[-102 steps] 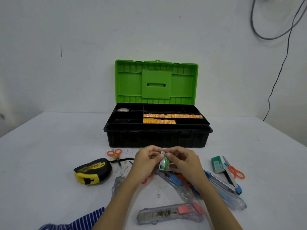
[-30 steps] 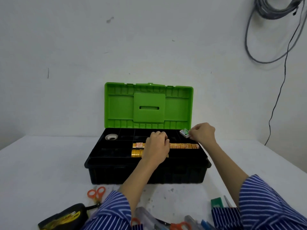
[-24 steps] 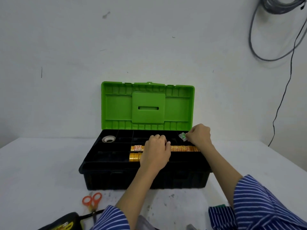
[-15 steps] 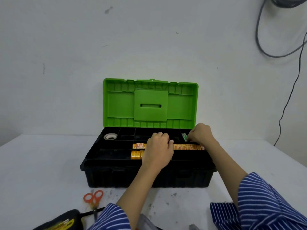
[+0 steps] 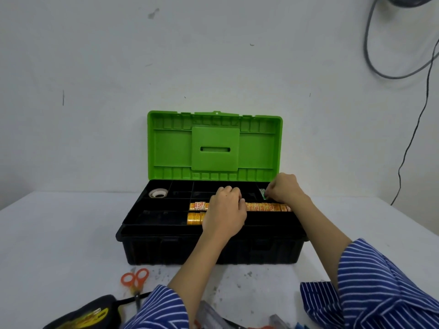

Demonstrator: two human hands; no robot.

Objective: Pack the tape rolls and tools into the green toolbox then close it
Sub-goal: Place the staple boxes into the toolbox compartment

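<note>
The toolbox has a black base (image 5: 166,248) and a green lid (image 5: 215,146) standing open against the wall. Its black tray holds two rows of orange tape rolls (image 5: 268,207) and a white tape roll (image 5: 158,193) in the back left compartment. My left hand (image 5: 224,211) rests with curled fingers on the tray's middle, over the orange rolls. My right hand (image 5: 283,192) pinches a small green and white packet (image 5: 263,193) down in the tray's back right compartment.
On the white table in front of the box lie orange-handled scissors (image 5: 135,277) and a black and yellow tape measure (image 5: 88,315). Clear plastic cutters (image 5: 211,317) show at the bottom edge between my striped sleeves. Cables hang on the wall at the right.
Both hands left the table front and reached into the tray. My right hand has lowered the small green packet from above the rim into the back right compartment; the left hand stays on the tray.
</note>
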